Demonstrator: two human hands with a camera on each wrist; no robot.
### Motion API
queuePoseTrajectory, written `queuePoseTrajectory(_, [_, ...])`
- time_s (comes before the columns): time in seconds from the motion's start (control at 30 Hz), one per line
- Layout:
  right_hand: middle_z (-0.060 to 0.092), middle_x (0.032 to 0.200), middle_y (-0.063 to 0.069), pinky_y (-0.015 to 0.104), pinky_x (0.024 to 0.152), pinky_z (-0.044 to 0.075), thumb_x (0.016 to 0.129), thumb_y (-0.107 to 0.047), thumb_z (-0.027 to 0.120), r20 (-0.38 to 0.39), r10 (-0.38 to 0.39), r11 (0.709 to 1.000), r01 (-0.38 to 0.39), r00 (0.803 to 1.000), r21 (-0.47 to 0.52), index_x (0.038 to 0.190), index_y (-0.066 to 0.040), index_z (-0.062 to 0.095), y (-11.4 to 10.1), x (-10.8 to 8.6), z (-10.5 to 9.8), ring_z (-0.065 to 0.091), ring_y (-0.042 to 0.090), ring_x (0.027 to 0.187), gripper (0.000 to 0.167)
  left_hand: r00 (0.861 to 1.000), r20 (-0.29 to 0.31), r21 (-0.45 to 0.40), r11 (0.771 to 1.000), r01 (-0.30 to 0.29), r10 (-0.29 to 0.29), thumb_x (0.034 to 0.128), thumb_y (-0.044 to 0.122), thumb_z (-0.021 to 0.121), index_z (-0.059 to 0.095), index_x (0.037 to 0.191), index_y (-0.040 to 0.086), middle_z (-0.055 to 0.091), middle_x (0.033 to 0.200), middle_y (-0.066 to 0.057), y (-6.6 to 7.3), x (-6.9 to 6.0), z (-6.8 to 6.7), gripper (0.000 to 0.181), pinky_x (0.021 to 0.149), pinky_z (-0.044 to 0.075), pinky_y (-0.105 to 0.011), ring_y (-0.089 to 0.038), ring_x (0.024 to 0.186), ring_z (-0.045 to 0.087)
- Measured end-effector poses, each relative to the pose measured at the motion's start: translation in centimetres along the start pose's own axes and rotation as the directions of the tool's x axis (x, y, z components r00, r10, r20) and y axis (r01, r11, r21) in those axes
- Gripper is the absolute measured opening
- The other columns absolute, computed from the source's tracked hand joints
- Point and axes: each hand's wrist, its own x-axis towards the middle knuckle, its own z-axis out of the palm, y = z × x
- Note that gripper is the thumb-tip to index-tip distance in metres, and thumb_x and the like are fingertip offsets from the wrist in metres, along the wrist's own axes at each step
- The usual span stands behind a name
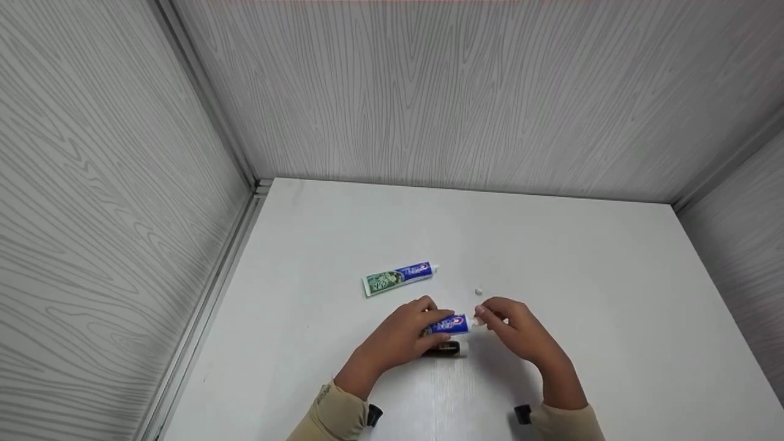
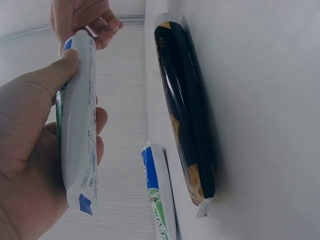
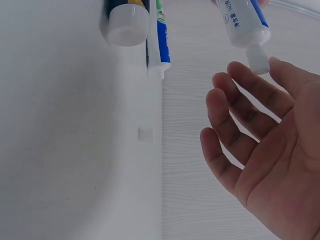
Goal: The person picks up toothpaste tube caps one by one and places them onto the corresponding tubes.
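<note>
My left hand (image 1: 401, 334) grips a blue toothpaste tube (image 1: 450, 324) above the table, its nozzle end pointing right. In the left wrist view, the thumb lies along one side of the tube (image 2: 80, 120) and the fingers curl behind it. My right hand (image 1: 520, 331) is at the nozzle end, where thumb and index finger pinch the small white cap (image 3: 258, 59). The other fingers of the right hand are loosely bent. Below the held tube lies a black toothpaste tube (image 1: 450, 349) with a white cap, partly hidden by the left hand.
A blue and green toothpaste tube (image 1: 398, 278) lies further back on the white table (image 1: 294, 245); its nozzle looks bare. A loose white cap (image 1: 479, 291) sits on the table beyond the right hand. Grey wood-grain panels (image 1: 429, 92) enclose the table at the back and sides.
</note>
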Motion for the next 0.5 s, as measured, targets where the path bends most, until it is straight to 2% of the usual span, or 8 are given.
queuePoseTrajectory(0.13, [0.073, 0.101, -0.001, 0.032, 0.077, 0.055, 0.111, -0.034, 0.057, -0.060, 0.001, 1.000, 0.000, 0.998, 0.021, 0.111, -0.015, 0.077, -0.04, -0.26, -0.08, 0.070, 0.029, 0.089, 0.027, 1.000, -0.002, -0.014, 1.000, -0.003, 0.003, 0.1069, 0.042, 0.064, 0.065, 0.148, 0.023, 0.061, 0.116, 0.002, -0.18, -0.02, -0.01, 0.045, 0.087, 0.050, -0.029, -0.009, 0.097, 0.055])
queuePoseTrajectory(0.2, [0.074, 0.105, -0.003, 0.032, 0.080, 0.055, 0.110, -0.031, 0.060, -0.094, -0.019, 1.000, 0.020, 0.995, 0.018, 0.112, -0.019, 0.077, -0.05, -0.36, -0.08, 0.070, 0.025, 0.092, 0.021, 1.000, -0.004, -0.021, 1.000, -0.005, 0.005, 0.1071, 0.042, 0.063, 0.065, 0.148, 0.022, 0.061, 0.116, 0.003, -0.27, -0.03, -0.02, 0.046, 0.087, 0.051, -0.029, -0.009, 0.097, 0.056])
queuePoseTrajectory(0.3, [0.074, 0.110, -0.006, 0.033, 0.084, 0.056, 0.107, -0.022, 0.066, -0.137, -0.091, 0.996, 0.092, 0.986, 0.000, 0.113, -0.023, 0.076, 0.07, -0.42, -0.02, 0.069, 0.016, 0.094, 0.011, 1.000, -0.004, -0.021, 1.000, -0.001, 0.001, 0.1072, 0.043, 0.063, 0.065, 0.148, 0.021, 0.061, 0.116, 0.003, -0.38, -0.05, 0.01, 0.046, 0.087, 0.051, -0.029, -0.009, 0.097, 0.055])
queuePoseTrajectory(0.4, [0.073, 0.111, -0.009, 0.032, 0.087, 0.058, 0.102, -0.012, 0.072, -0.155, -0.178, 0.984, 0.176, 0.972, -0.028, 0.113, -0.024, 0.074, 0.18, -0.45, 0.02, 0.067, 0.011, 0.094, 0.017, 1.000, -0.001, -0.019, 1.000, 0.007, -0.007, 0.1073, 0.044, 0.062, 0.065, 0.148, 0.023, 0.061, 0.116, 0.003, -0.44, -0.04, 0.05, 0.046, 0.087, 0.050, -0.029, -0.009, 0.097, 0.055])
queuePoseTrajectory(0.5, [0.072, 0.109, -0.009, 0.034, 0.085, 0.059, 0.096, -0.005, 0.077, -0.147, -0.221, 0.975, 0.218, 0.964, -0.037, 0.112, -0.025, 0.073, 0.27, -0.48, 0.01, 0.067, 0.009, 0.090, 0.026, 1.000, -0.001, -0.016, 1.000, 0.011, -0.011, 0.1072, 0.045, 0.062, 0.064, 0.148, 0.025, 0.061, 0.116, 0.004, -0.45, -0.05, 0.09, 0.046, 0.088, 0.050, -0.028, -0.009, 0.097, 0.055])
